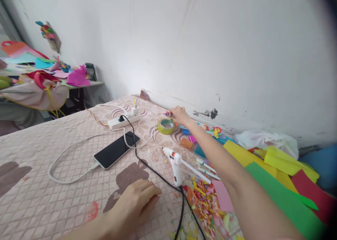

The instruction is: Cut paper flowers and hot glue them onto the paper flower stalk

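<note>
My left hand (138, 201) rests on the quilted cloth with its fingers curled together; nothing shows in it. Stretched out towards the wall, my right hand (180, 115) has its fingertips closed at a small colourful piece (167, 114), too small to make out. Just below that hand lies a roll of yellow tape (166, 126). A white glue gun (176, 168) with a glue stick in its back lies between my two hands, its black cord running towards me.
A phone (117, 150) on a white cable lies near a power strip (123, 121). Paper scraps (204, 201), a pink sheet (222, 195) and green foam sheets (281, 198) cover the right side. A wall (210, 50) bounds the back. Another table (96, 83) stands at left.
</note>
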A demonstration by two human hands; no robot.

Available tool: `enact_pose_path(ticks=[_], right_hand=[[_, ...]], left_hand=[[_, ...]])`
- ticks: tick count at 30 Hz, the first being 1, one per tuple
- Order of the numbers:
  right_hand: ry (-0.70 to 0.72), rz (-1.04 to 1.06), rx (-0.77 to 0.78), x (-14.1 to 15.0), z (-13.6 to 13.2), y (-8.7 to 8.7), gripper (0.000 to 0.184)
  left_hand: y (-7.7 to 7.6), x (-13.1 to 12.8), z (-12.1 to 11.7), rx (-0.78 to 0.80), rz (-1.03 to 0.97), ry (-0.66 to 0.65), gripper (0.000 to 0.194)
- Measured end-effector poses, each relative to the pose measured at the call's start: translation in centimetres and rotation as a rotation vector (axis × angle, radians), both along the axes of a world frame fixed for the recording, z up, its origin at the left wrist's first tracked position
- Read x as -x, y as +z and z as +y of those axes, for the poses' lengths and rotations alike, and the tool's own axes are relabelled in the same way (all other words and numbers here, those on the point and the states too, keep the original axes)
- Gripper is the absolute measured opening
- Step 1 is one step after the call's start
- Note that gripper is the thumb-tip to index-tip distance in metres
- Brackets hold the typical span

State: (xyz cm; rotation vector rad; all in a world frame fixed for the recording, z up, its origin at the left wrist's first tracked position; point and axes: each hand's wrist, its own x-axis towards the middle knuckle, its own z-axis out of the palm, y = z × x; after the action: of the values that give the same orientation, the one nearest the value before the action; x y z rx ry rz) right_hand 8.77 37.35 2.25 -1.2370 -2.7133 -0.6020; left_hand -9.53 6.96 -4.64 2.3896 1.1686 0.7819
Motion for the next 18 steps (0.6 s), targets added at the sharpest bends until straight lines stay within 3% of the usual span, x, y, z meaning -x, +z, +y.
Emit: enact_pose_path(ticks=[5, 12, 14, 16, 18], right_hand=[[0.138, -0.043, -0.092, 0.4, -2.5, 1.7, 0.026], [0.194, -0.099, -0.069, 2.1, -4.6, -0.9, 0.027], [0.191, -0.097, -0.047, 2.3, -5.0, -0.9, 0.023], [0.172, -0.078, -0.030, 2.1, -5.3, 0.5, 0.018], [0.127, -0.034, -0.026, 1.1, -5.3, 3.0, 0.017]], left_hand=[[0.0, 0.2, 0.4, -0.018, 0.010, 0.006, 0.020], [0.1, 0.3, 0.2, -0.060, 0.016, -0.017, 0.020], [0.1, 0.3, 0.1, -0.064, 0.021, -0.026, 0.021], [0.2, 0.3, 0.0, -0.058, 0.026, -0.031, 0.021], [0.2, 0.3, -0.1, -0.056, 0.028, -0.030, 0.022]])
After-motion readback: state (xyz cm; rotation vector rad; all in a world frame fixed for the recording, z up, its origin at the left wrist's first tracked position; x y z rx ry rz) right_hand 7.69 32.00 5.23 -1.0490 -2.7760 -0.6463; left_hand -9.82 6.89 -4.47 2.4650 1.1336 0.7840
